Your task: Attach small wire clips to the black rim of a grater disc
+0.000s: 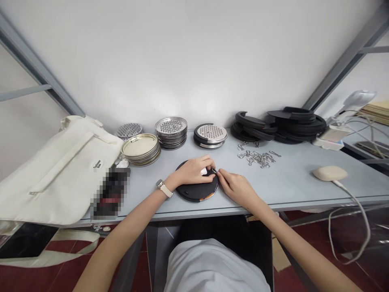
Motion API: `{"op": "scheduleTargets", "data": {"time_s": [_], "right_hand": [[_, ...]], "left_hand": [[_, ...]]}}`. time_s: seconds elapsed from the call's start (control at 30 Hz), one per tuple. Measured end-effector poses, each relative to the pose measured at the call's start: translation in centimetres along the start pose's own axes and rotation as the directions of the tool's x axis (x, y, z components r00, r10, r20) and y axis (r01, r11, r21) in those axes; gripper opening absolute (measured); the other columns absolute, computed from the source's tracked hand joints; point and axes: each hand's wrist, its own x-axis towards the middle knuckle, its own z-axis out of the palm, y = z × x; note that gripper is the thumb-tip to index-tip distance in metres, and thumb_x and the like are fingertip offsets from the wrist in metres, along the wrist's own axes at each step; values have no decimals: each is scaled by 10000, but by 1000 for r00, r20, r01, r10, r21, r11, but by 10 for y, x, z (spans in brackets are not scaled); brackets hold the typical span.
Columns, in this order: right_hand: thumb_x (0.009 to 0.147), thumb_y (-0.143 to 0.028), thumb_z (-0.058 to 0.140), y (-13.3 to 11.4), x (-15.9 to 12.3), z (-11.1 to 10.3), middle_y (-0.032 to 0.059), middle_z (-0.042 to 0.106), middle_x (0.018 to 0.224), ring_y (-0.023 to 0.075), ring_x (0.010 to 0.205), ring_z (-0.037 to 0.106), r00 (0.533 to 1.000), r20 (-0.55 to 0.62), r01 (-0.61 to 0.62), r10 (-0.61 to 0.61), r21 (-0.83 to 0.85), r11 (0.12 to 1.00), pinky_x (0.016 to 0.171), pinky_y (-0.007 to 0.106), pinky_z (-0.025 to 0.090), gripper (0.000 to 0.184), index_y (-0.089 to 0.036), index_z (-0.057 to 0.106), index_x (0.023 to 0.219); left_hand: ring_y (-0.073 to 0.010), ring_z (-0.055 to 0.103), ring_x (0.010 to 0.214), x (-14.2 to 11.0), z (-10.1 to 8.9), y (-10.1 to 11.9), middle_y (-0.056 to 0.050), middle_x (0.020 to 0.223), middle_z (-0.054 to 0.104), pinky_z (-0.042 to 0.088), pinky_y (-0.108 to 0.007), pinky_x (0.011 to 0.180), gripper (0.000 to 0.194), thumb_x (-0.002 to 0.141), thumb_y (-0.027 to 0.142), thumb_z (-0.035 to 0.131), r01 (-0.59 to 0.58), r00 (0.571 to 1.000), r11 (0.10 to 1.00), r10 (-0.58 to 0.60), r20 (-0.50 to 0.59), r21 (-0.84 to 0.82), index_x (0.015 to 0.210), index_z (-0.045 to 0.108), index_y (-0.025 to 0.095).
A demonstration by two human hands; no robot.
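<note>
The right hand's (235, 185) fingers are pinched together on a small metal clip (214, 171) at the right edge of a black disc (192, 190). The left hand (196, 170) lies over the disc, its fingers curled, thumb and forefinger apart and reaching toward the clip; whether they grip it, I cannot tell. The disc lies flat on the desk (291, 178), beneath the left fingers and just beside the right ones.
</note>
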Motion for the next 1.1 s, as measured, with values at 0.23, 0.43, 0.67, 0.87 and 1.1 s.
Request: {"op": "scheduleTargets", "data": {"time_s": [0.23, 0.43, 0.67, 0.87, 1.1], "right_hand": [[978, -300, 278, 1, 1, 1, 13, 636, 641, 161, 534, 579, 1000, 11, -13, 13, -28, 1000, 517, 251, 257, 270, -210, 476, 819], [975, -296, 283, 1, -1, 2, 12, 631, 629, 158, 526, 575, 1000, 7, -9, 9, -52, 999, 508, 253, 244, 266, -206, 478, 818], [980, -304, 277, -1, -1, 1, 16, 633, 650, 163, 528, 578, 999, 0, 34, -34, -48, 998, 512, 258, 248, 261, -204, 471, 836], [987, -321, 243, 0, -2, 1, 3, 612, 637, 169, 529, 579, 1000, -4, -9, 9, 34, 999, 511, 246, 276, 267, -216, 447, 850], [984, -309, 223, 1, -2, 1, -6, 581, 602, 183, 502, 559, 1000, -1, -16, 16, 79, 997, 491, 247, 284, 220, -216, 409, 914]], "left_hand": [[-121, 545, 783, 0, -1, -2, -3, 888, 556, 421, -227, 718, 152, 833, 302, 542, -20, 1000, 999, 21, 22, -36, 924, 563, 182], [-116, 536, 767, 0, -2, -1, 1, 861, 557, 421, -223, 708, 147, 824, 290, 557, -24, 1000, 997, 25, 7, -73, 912, 560, 172], [-109, 560, 796, -1, 1, -2, 1, 933, 572, 431, -219, 741, 125, 836, 233, 532, -32, 999, 998, 32, -3, -59, 944, 576, 188], [-127, 566, 850, -1, 0, 0, -6, 959, 576, 438, -230, 750, 158, 835, 236, 533, -37, 999, 999, 36, -23, -35, 987, 534, 192], [-148, 573, 858, -1, -1, 4, -14, 954, 576, 438, -255, 747, 213, 859, 286, 517, -21, 1000, 1000, 21, -9, 5, 1051, 478, 201]]}}
